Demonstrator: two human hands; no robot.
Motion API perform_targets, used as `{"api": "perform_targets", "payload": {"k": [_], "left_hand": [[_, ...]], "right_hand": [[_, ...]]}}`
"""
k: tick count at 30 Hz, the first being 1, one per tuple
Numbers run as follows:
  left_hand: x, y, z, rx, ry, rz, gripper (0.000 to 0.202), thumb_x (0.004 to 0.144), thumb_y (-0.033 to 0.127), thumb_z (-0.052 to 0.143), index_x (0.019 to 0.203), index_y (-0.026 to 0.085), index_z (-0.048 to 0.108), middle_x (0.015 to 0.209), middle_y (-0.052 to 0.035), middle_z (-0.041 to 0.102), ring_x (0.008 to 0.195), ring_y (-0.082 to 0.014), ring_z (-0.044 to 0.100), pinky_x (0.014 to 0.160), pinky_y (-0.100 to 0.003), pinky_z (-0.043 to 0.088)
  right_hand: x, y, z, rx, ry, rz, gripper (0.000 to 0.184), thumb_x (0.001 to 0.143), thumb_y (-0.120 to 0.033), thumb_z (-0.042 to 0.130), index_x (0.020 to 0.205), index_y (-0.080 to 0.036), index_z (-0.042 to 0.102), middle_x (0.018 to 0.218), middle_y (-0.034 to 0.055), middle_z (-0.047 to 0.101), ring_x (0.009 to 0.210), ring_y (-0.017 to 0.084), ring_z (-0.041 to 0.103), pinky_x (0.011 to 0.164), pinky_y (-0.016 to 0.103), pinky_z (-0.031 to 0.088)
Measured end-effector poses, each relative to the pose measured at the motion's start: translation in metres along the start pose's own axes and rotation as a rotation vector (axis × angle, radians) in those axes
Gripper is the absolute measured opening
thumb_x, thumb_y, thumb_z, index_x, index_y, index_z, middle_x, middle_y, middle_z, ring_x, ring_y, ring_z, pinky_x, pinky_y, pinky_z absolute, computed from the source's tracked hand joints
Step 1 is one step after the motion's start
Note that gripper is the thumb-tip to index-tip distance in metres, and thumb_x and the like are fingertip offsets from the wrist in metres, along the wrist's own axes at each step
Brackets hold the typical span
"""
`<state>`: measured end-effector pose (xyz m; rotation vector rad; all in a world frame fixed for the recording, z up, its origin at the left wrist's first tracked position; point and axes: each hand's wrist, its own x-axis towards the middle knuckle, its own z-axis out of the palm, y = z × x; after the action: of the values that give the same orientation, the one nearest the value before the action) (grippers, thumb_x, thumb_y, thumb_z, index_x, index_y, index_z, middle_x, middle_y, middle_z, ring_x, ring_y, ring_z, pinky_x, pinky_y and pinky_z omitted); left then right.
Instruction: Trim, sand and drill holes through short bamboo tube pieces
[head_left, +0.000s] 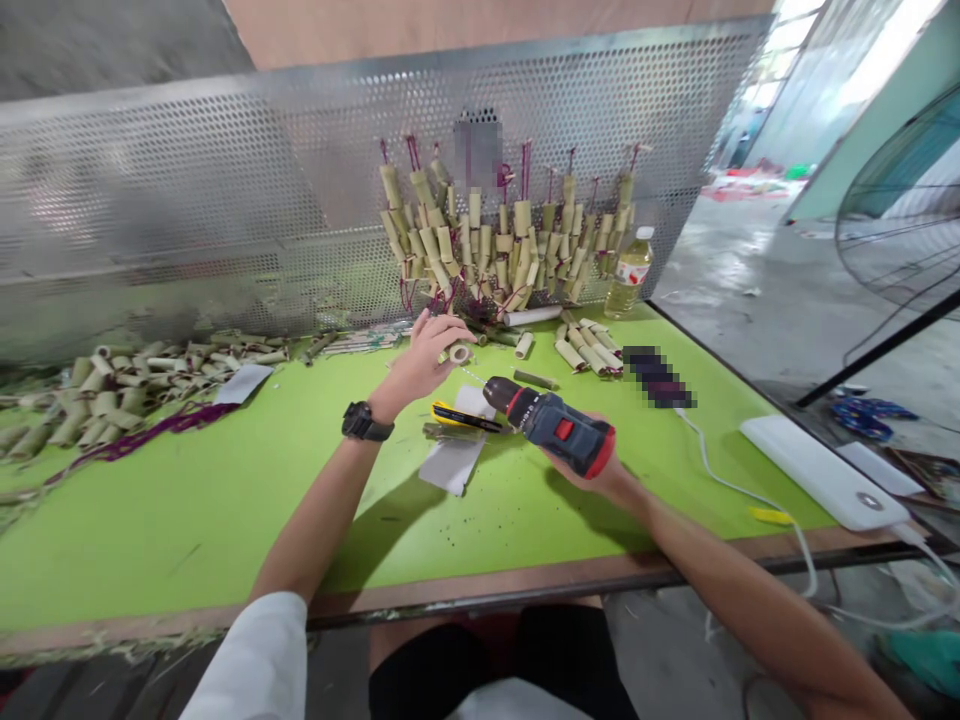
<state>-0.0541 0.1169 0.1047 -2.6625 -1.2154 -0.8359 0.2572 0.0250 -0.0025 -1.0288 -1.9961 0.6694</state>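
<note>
My left hand (429,358), with a black watch on its wrist, is closed around a short bamboo tube (460,354) whose open end faces me. In my right hand (581,470) is a dark cordless drill (559,428) with red trim, pointing left and away from me. Its thin bit (474,374) reaches close to the tube; whether it touches I cannot tell. Below the drill's chuck a yellow and black utility knife (466,416) lies beside a bamboo piece (450,432) on white paper (452,465).
Bamboo tubes (112,385) are heaped at the left with purple cord (161,428). Strung bamboo bundles (517,240) hang on a perforated metal panel (322,130). An oil bottle (630,275), loose tubes (589,345), a phone (660,378) and a white power bank (821,470) stand or lie rightward.
</note>
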Motion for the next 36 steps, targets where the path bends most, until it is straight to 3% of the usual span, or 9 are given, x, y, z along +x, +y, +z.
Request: {"api": "perform_targets", "payload": {"k": [2, 5, 9, 12, 16, 20, 25, 30, 36], "left_hand": [[0.002, 0.003, -0.001, -0.048, 0.051, 0.041, 0.022, 0.104, 0.022, 0.062, 0.124, 0.026, 0.072, 0.133, -0.0088, 0.072, 0.129, -0.0239, 0.065, 0.127, -0.054, 0.039], [0.003, 0.008, 0.001, -0.129, 0.151, 0.059, 0.021, 0.099, 0.030, 0.076, 0.119, 0.024, 0.078, 0.126, -0.0108, 0.078, 0.116, -0.0233, 0.073, 0.111, -0.046, 0.056], [0.001, 0.010, 0.010, -0.189, 0.272, 0.058, 0.018, 0.092, 0.034, 0.086, 0.105, 0.022, 0.080, 0.113, -0.0078, 0.084, 0.103, -0.0227, 0.080, 0.112, -0.049, 0.059], [0.000, 0.008, 0.020, -0.238, 0.316, 0.054, 0.023, 0.087, 0.038, 0.090, 0.093, 0.022, 0.074, 0.102, -0.0044, 0.085, 0.094, -0.0223, 0.081, 0.113, -0.049, 0.060], [0.000, 0.006, 0.029, -0.326, 0.309, 0.057, 0.035, 0.087, 0.042, 0.091, 0.085, 0.024, 0.060, 0.098, -0.0031, 0.085, 0.092, -0.0228, 0.082, 0.110, -0.050, 0.063], [0.000, 0.008, 0.032, -0.414, 0.303, 0.101, 0.040, 0.090, 0.039, 0.088, 0.086, 0.025, 0.051, 0.096, -0.0013, 0.084, 0.090, -0.0203, 0.081, 0.105, -0.048, 0.064], [-0.001, 0.012, 0.035, -0.476, 0.279, 0.073, 0.045, 0.087, 0.035, 0.090, 0.085, 0.026, 0.045, 0.095, -0.0007, 0.082, 0.090, -0.0198, 0.079, 0.107, -0.050, 0.062], [-0.001, 0.013, 0.041, -0.540, 0.306, 0.089, 0.043, 0.088, 0.036, 0.088, 0.086, 0.026, 0.047, 0.088, 0.0012, 0.077, 0.084, -0.0183, 0.076, 0.108, -0.050, 0.061], [-0.001, 0.015, 0.042, -0.487, 0.329, 0.049, 0.041, 0.088, 0.042, 0.085, 0.083, 0.025, 0.048, 0.077, 0.0051, 0.060, 0.068, -0.0135, 0.060, 0.100, -0.045, 0.063]], "right_hand": [[-0.003, 0.004, 0.004, -0.020, 0.035, -0.001, 0.019, 0.082, -0.044, 0.078, 0.075, -0.029, 0.068, 0.080, 0.0097, 0.075, 0.089, 0.036, 0.071, 0.090, 0.055, 0.062], [-0.004, 0.006, 0.009, -0.013, 0.064, -0.012, 0.014, 0.085, -0.043, 0.078, 0.080, -0.029, 0.075, 0.088, 0.0108, 0.080, 0.100, 0.039, 0.075, 0.102, 0.062, 0.059], [0.000, 0.002, 0.013, -0.004, 0.140, -0.145, 0.018, 0.096, -0.042, 0.070, 0.098, -0.029, 0.083, 0.106, 0.0113, 0.084, 0.107, 0.036, 0.078, 0.109, 0.061, 0.058], [0.002, 0.003, 0.014, -0.022, 0.224, -0.274, 0.021, 0.098, -0.040, 0.069, 0.106, -0.028, 0.084, 0.103, 0.0096, 0.085, 0.103, 0.032, 0.080, 0.106, 0.053, 0.063], [-0.002, 0.008, 0.016, -0.067, 0.268, -0.332, 0.011, 0.095, -0.035, 0.075, 0.095, -0.028, 0.084, 0.086, 0.0064, 0.083, 0.088, 0.029, 0.080, 0.095, 0.046, 0.066], [-0.005, 0.005, 0.017, -0.032, 0.274, -0.313, 0.011, 0.092, -0.028, 0.077, 0.082, -0.027, 0.079, 0.078, 0.0054, 0.079, 0.080, 0.027, 0.077, 0.085, 0.041, 0.065], [-0.006, -0.006, 0.016, -0.008, 0.251, -0.276, 0.017, 0.090, -0.032, 0.077, 0.074, -0.027, 0.076, 0.069, 0.0054, 0.076, 0.067, 0.024, 0.071, 0.073, 0.038, 0.063], [-0.009, -0.010, 0.017, 0.030, 0.222, -0.134, 0.013, 0.084, -0.035, 0.074, 0.076, -0.025, 0.076, 0.070, 0.0071, 0.075, 0.073, 0.027, 0.072, 0.069, 0.039, 0.062], [-0.009, -0.015, 0.019, 0.091, 0.261, -0.093, 0.012, 0.080, -0.037, 0.075, 0.080, -0.025, 0.073, 0.072, 0.0072, 0.075, 0.065, 0.026, 0.069, 0.061, 0.039, 0.061]]}}
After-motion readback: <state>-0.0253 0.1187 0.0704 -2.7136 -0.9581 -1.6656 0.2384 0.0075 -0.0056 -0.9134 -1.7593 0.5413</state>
